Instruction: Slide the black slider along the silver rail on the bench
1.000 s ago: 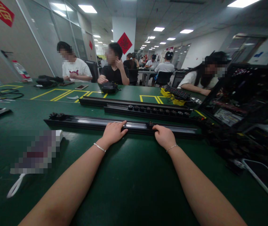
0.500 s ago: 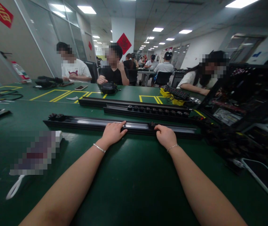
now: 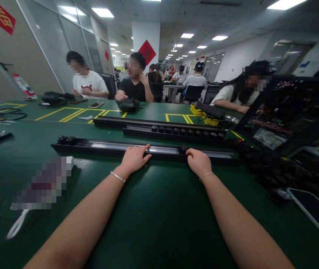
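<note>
A long black rail (image 3: 100, 146) with a shiny, pale inner channel lies across the green table in front of me. My left hand (image 3: 135, 158) rests over its middle, index finger at the far edge and thumb by the near wall, gripping it. Farther right, my right hand (image 3: 198, 161) is closed, its fingertips at a small black part (image 3: 182, 149) that sits in the channel. What those fingers pinch is partly hidden. Several similar dark parts (image 3: 66, 139) are grouped at the rail's left end.
Behind lie another black rail (image 3: 137, 131) with a row of small parts and a longer black bar (image 3: 111, 120). Dark parts (image 3: 271, 173) are heaped right, near a phone (image 3: 313, 213) and an open black case (image 3: 296, 112). A blurred pouch (image 3: 43, 183) lies left. People sit opposite.
My right hand and the small black part have shifted very slightly to the right along the rail. My left hand stays in place.
</note>
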Demonstrator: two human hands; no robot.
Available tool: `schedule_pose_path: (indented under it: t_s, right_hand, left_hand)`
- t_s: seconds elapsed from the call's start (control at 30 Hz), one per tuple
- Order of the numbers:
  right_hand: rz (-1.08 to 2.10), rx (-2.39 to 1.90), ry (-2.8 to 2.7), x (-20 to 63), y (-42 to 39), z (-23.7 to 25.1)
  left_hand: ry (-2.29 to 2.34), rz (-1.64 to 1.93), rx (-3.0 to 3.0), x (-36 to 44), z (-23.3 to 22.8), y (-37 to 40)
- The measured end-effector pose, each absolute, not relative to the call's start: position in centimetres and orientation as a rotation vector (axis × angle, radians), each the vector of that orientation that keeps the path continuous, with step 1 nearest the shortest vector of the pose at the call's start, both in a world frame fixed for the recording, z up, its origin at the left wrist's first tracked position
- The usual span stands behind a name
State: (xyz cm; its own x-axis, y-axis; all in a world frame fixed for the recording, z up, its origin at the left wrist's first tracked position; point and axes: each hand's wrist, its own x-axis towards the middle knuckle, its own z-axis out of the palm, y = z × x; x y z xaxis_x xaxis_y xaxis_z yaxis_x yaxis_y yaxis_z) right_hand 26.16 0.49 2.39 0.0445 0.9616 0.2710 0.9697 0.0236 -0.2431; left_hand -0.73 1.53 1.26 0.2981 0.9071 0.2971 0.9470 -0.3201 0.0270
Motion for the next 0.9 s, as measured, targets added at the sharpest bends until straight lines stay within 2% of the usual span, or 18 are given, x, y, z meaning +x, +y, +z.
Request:
schedule_pose_path:
  t_s: [0.53, 0.9]
  right_hand:
    - [-0.062, -1.937, -1.931, 27.0, 0.8, 2.1]
    - [-0.154, -1.741, -1.824, 27.5, 1.4, 0.9]
  left_hand:
    - [-1.718, -0.408, -2.399, -0.8, 1.1, 1.7]
    - [-1.721, -0.411, -2.402, -0.8, 1.1, 1.6]
